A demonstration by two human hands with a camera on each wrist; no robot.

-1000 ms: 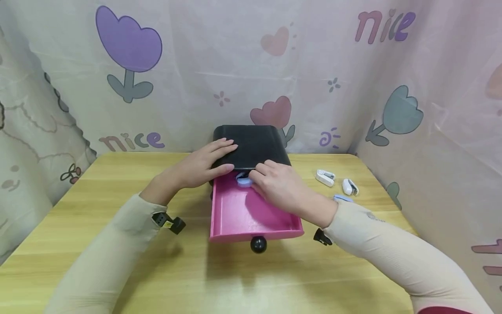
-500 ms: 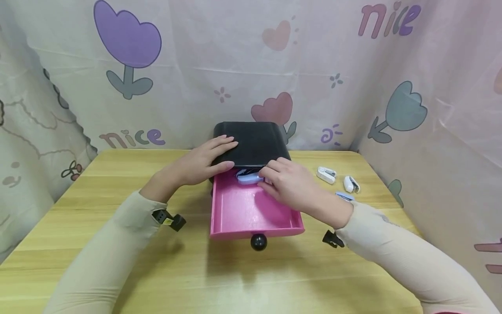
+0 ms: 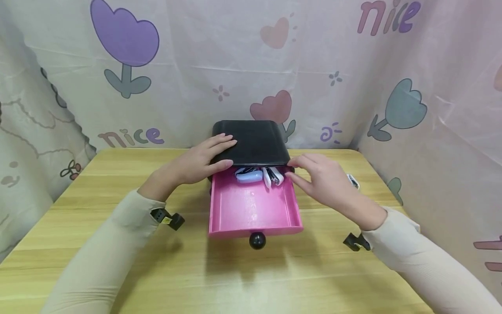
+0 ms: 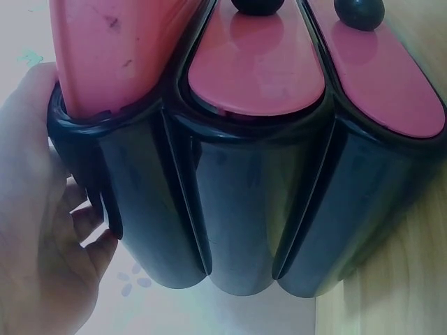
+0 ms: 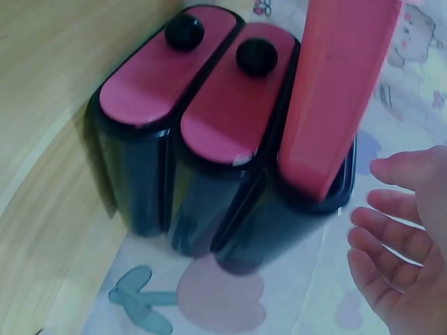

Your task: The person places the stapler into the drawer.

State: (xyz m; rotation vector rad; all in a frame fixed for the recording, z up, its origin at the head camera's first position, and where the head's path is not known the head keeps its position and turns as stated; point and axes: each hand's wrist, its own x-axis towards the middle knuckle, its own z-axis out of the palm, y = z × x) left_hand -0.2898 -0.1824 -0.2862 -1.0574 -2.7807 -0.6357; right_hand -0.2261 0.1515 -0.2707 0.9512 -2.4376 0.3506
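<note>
A black cabinet (image 3: 259, 143) stands on the table with its pink top drawer (image 3: 252, 211) pulled out. My left hand (image 3: 198, 162) rests on the cabinet top near its left front edge, fingers extended. Inside the drawer, towards the back, lie a light blue item (image 3: 249, 176), which looks like a small stapler, and a similar white one (image 3: 273, 176). Just right of the drawer is my right hand (image 3: 327, 179), thumb and fingers apart and gripping nothing. In the right wrist view that hand (image 5: 405, 237) appears beside the cabinet, its fingers loosely bent.
Another small white item (image 3: 353, 181) lies on the wooden table (image 3: 164, 270), partly behind my right hand. Two lower pink drawers (image 4: 255, 63) with black knobs are closed. A printed curtain (image 3: 188, 87) stands behind and beside the table.
My right hand has let go inside the drawer and moved right, past its edge. The light blue and white items now show in the drawer. My left hand stays put.
</note>
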